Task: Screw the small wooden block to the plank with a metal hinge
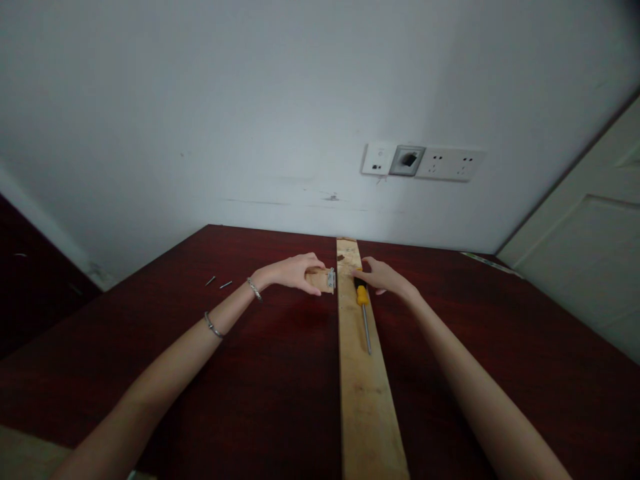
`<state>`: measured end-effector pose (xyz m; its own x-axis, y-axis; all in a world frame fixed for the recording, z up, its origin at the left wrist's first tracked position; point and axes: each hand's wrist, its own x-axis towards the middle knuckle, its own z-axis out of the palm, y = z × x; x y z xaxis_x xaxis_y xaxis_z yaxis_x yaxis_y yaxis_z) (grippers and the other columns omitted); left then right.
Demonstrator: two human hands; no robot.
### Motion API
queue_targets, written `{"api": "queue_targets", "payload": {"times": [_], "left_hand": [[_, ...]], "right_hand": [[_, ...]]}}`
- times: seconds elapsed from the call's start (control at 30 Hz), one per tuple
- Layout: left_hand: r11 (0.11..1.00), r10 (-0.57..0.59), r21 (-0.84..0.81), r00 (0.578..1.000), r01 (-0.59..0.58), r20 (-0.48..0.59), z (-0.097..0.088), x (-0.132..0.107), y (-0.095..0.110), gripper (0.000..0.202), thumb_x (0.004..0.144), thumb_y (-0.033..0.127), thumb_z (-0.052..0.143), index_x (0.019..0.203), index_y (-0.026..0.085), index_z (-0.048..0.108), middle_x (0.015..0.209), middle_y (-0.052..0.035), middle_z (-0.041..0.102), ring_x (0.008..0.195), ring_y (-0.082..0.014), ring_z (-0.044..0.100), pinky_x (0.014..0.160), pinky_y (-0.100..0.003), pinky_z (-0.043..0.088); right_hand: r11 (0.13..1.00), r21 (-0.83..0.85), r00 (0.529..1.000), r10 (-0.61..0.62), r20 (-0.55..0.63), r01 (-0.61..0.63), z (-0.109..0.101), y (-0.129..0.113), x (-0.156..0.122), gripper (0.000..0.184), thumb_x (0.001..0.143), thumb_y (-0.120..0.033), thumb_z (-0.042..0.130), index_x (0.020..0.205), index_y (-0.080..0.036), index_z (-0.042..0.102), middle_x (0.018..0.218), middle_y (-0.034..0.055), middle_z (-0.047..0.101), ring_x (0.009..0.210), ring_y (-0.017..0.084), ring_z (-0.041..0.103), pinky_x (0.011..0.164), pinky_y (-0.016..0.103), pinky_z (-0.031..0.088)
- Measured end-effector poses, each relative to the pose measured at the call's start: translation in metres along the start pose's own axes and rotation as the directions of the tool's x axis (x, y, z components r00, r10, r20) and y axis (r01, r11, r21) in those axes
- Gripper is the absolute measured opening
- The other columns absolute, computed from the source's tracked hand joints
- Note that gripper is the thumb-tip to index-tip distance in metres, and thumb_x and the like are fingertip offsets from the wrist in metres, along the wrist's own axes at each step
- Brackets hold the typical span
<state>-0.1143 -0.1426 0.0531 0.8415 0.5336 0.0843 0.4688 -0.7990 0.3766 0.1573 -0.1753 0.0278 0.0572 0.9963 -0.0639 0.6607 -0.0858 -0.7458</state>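
Note:
My left hand (295, 272) grips a small wooden block (319, 280) between thumb and fingers. On the block's right end sits a small metal hinge or bracket (331, 278), close to the left edge of a long wooden plank (363, 387). Across the plank, my right hand (383, 275) has its fingers around the black end of a screwdriver (363, 297) with a black and yellow handle. The screwdriver's shaft points back toward me above or on the plank; I cannot tell whether it touches the wood.
Two screws or nails (226, 285) lie on the dark red tabletop (270, 373), left of my left hand. Behind the table is a white wall with a row of sockets (450, 165). A pale door (595, 227) stands at the right, and a thin strip (490, 264) lies by the far right edge.

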Motion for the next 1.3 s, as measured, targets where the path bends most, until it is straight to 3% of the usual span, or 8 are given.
{"api": "queue_targets", "payload": {"times": [0.1,0.17,0.3,0.43,0.6,0.73,0.9,1.3], "left_hand": [[1.000,0.014,-0.018,1.000,-0.014,-0.017,-0.004,-0.001,0.003,0.064,0.071,0.052,0.074,0.121,0.016,0.059,0.110,-0.0078,0.053,0.098,-0.0200,0.054,0.088,-0.031,0.043],[0.999,0.027,-0.032,0.999,-0.028,-0.026,-0.008,-0.002,0.008,0.063,0.070,0.050,0.075,0.121,0.017,0.058,0.112,-0.0077,0.053,0.100,-0.0200,0.054,0.090,-0.031,0.043],[0.998,0.048,-0.032,0.998,-0.048,-0.029,-0.015,-0.005,0.017,0.062,0.070,0.047,0.077,0.122,0.018,0.058,0.113,-0.0075,0.052,0.101,-0.0198,0.053,0.091,-0.031,0.043],[0.999,0.050,-0.010,0.999,-0.050,-0.015,-0.018,-0.007,0.021,0.063,0.070,0.046,0.077,0.123,0.016,0.058,0.112,-0.0077,0.053,0.101,-0.0199,0.053,0.091,-0.031,0.043],[0.998,0.055,0.001,0.998,-0.055,-0.014,-0.018,-0.008,0.019,0.063,0.069,0.046,0.077,0.122,0.018,0.059,0.112,-0.0078,0.054,0.101,-0.0207,0.053,0.091,-0.033,0.043],[0.999,0.052,-0.013,0.998,-0.052,-0.019,-0.016,-0.008,0.015,0.064,0.069,0.047,0.077,0.123,0.018,0.059,0.113,-0.0079,0.054,0.101,-0.0207,0.054,0.090,-0.033,0.043],[0.998,0.054,0.011,0.998,-0.054,-0.009,-0.012,-0.007,0.012,0.065,0.068,0.048,0.078,0.122,0.018,0.059,0.112,-0.0077,0.054,0.100,-0.0209,0.054,0.089,-0.032,0.044],[0.999,0.022,0.043,1.000,-0.022,0.016,-0.006,-0.004,0.014,0.066,0.070,0.046,0.077,0.125,0.015,0.056,0.113,-0.0087,0.052,0.099,-0.0203,0.053,0.088,-0.030,0.044]], "right_hand": [[0.993,0.063,0.985,-0.087,-0.150,0.097,-0.008,-0.012,-0.002,0.054,0.083,-0.039,0.063,0.131,-0.018,0.049,0.134,0.0190,0.050,0.112,0.028,0.060,0.076,0.033,0.057],[0.980,0.134,0.981,-0.127,-0.145,0.147,-0.009,-0.023,-0.005,0.041,0.087,-0.032,0.058,0.125,-0.017,0.053,0.127,0.0162,0.056,0.111,0.025,0.060,0.080,0.032,0.056],[0.934,0.330,0.978,-0.179,0.106,0.135,-0.001,-0.042,-0.018,0.021,0.090,-0.034,0.057,0.101,-0.016,0.062,0.108,0.0097,0.069,0.090,0.015,0.068,0.075,0.026,0.058],[0.909,0.417,0.919,-0.174,0.354,0.011,0.011,-0.046,-0.026,0.021,0.088,-0.036,0.061,0.093,-0.016,0.064,0.094,0.0085,0.073,0.077,0.013,0.071,0.069,0.023,0.059],[0.878,0.472,0.847,-0.189,0.496,-0.080,0.013,-0.037,-0.023,0.028,0.085,-0.044,0.065,0.090,-0.016,0.063,0.089,0.0077,0.074,0.075,0.013,0.072,0.068,0.022,0.059],[0.847,0.519,0.836,-0.196,0.512,-0.119,0.014,-0.034,-0.022,0.030,0.078,-0.039,0.075,0.090,-0.017,0.059,0.089,0.0056,0.073,0.077,0.014,0.073,0.068,0.024,0.060],[0.839,0.524,0.855,-0.158,0.494,-0.148,0.024,-0.036,-0.020,0.028,0.075,-0.034,0.078,0.085,-0.016,0.059,0.073,0.0030,0.071,0.064,0.012,0.070,0.052,0.018,0.057],[0.823,0.549,0.887,-0.137,0.442,-0.147,0.025,-0.036,-0.018,0.012,0.079,-0.021,0.073,0.076,-0.012,0.067,0.067,0.0044,0.071,0.055,0.007,0.064,0.038,0.008,0.041]]}}
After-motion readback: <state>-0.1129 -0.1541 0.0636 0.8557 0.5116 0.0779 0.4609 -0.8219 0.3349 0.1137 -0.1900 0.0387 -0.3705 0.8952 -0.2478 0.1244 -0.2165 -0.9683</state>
